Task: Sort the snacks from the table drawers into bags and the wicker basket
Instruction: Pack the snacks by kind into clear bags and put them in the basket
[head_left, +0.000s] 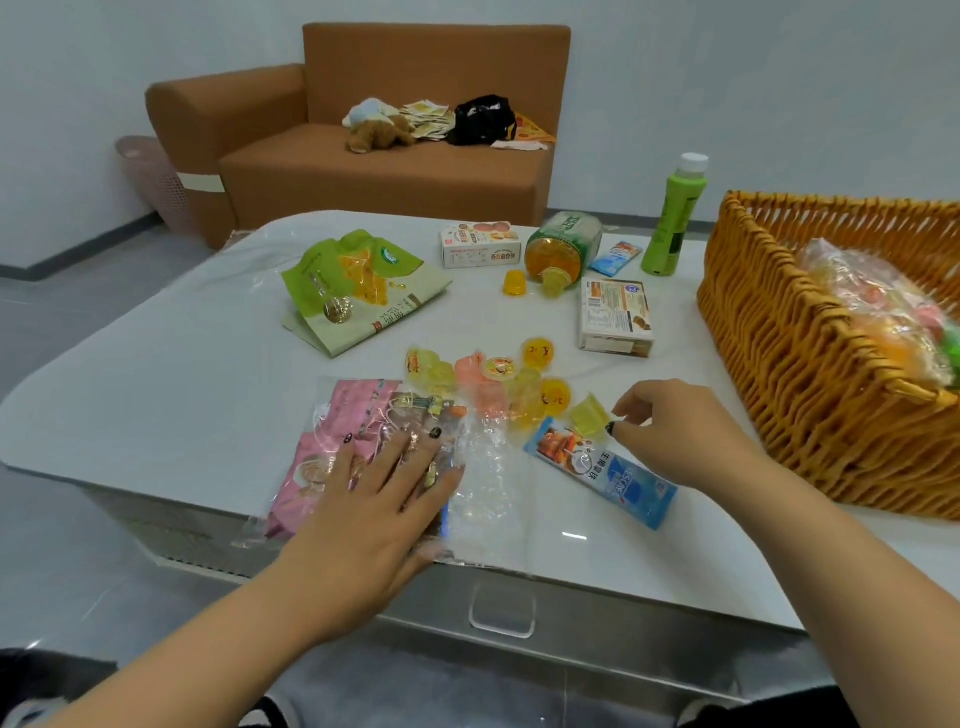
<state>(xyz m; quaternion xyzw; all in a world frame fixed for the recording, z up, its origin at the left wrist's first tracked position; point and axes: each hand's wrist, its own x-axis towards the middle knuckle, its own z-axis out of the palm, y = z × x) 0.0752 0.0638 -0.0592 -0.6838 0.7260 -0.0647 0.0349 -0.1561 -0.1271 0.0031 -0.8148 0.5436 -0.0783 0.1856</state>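
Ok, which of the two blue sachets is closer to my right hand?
The blue sachet at the table's near edge, lying just below your right hand. The other blue sachet lies far back, beside the green bottle.

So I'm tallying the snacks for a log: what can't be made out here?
- Wicker basket: cut off by the right edge, contents partly hidden by its wall.
- Clear bag: left hand covers part of the packets inside.
- Snack box: print too small.
- Jelly cup: partly behind the right hand.
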